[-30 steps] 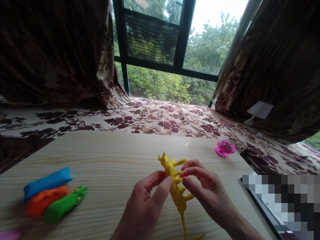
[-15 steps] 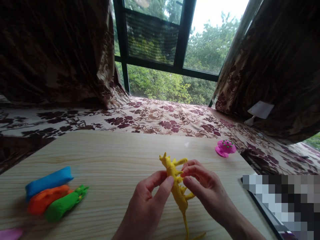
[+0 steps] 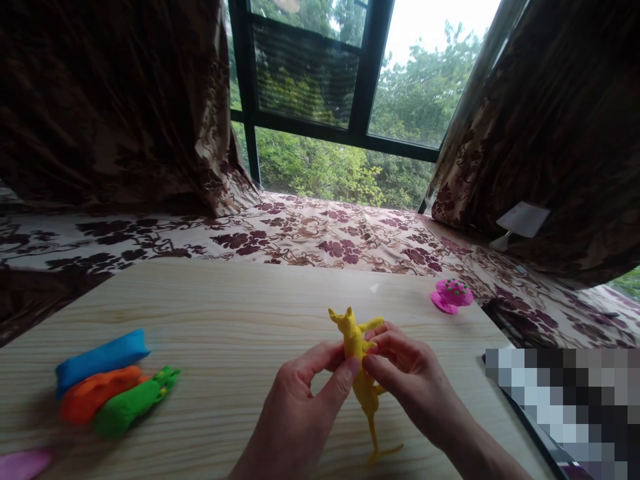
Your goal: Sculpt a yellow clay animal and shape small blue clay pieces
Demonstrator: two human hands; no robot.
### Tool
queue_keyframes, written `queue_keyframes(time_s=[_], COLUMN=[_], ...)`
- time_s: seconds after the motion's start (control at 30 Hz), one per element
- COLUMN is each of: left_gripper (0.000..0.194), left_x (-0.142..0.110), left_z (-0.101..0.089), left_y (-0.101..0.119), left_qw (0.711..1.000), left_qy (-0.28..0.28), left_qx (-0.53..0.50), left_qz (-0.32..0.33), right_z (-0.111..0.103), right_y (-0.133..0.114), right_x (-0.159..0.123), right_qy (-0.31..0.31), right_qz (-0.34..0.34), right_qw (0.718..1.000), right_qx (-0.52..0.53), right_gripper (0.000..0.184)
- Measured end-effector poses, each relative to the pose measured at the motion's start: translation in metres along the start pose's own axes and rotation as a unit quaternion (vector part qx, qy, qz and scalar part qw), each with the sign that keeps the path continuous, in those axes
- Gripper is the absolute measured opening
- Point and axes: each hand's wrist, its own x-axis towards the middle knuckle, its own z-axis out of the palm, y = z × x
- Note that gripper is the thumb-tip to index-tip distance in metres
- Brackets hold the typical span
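A yellow clay animal figure (image 3: 367,393) with pointed ears, thin limbs and a long tail is held above the wooden table (image 3: 225,313). My left hand (image 3: 310,393) pinches its body from the left between thumb and fingers. From the right, my right hand (image 3: 413,377) has its thumb and fingers closed on the figure's side, by the upper limbs. Those fingers partly hide the limbs. The tail hangs down and bends to the right at its end.
At left lie a blue clay bar (image 3: 103,360), an orange clay lump (image 3: 100,395) and a green clay piece (image 3: 130,405). A pink clay piece (image 3: 25,463) is at the lower left corner. A pink, green-dotted clay shape (image 3: 451,297) sits far right. A white lamp (image 3: 523,220) stands beyond.
The yellow figure has shifted slightly right and turned, so its ears show differently. My right fingers have closed in on its side. Both hands have moved a little right.
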Motion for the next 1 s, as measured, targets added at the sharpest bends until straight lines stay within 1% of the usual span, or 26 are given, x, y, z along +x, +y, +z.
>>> queue_keyframes(time_s=[0.1,0.2,0.3,0.43,0.47,0.53,0.6,0.67,0.83,1.0], left_gripper=[0.027,0.027,0.029,0.031,0.031,0.032,0.033,0.033,0.03,0.03], left_x=[0.001,0.001,0.002,0.002,0.002,0.002,0.004,0.005,0.004,0.002], left_z=[0.0,-0.001,-0.003,-0.005,-0.005,-0.005,-0.005,-0.007,-0.009,-0.007], left_y=[0.001,0.001,-0.001,-0.002,-0.001,0.001,0.002,0.002,-0.004,0.001], left_qw=[1.0,0.996,0.992,0.986,0.983,0.978,0.974,0.973,0.982,0.982], left_qy=[-0.007,-0.029,-0.034,-0.047,-0.053,-0.061,-0.058,-0.046,-0.011,-0.005], left_qx=[-0.025,-0.076,-0.099,-0.131,-0.143,-0.165,-0.187,-0.193,-0.159,-0.158], left_qz=[-0.018,-0.042,-0.07,-0.096,-0.102,-0.112,-0.117,-0.119,-0.104,-0.102], right_z=[0.0,-0.003,-0.005,-0.003,-0.003,-0.004,-0.006,-0.007,-0.002,0.0], right_y=[-0.002,-0.007,-0.012,-0.012,-0.011,-0.012,-0.013,-0.014,-0.013,-0.011], right_x=[-0.001,-0.001,0.0,-0.001,-0.002,-0.002,-0.002,-0.002,-0.003,-0.003], right_qy=[0.005,0.014,0.03,0.003,-0.001,0.012,0.04,0.05,0.019,0.02], right_qz=[-0.006,-0.014,-0.021,0.014,0.017,0.003,-0.026,-0.044,-0.048,-0.053], right_qw=[1.0,0.999,0.999,1.0,1.0,1.0,0.997,0.994,0.992,0.992], right_qx=[-0.012,-0.032,-0.039,0.002,0.003,-0.018,-0.057,-0.091,-0.115,-0.109], right_gripper=[0.011,0.015,0.012,0.008,0.009,0.012,0.014,0.013,0.003,0.005])
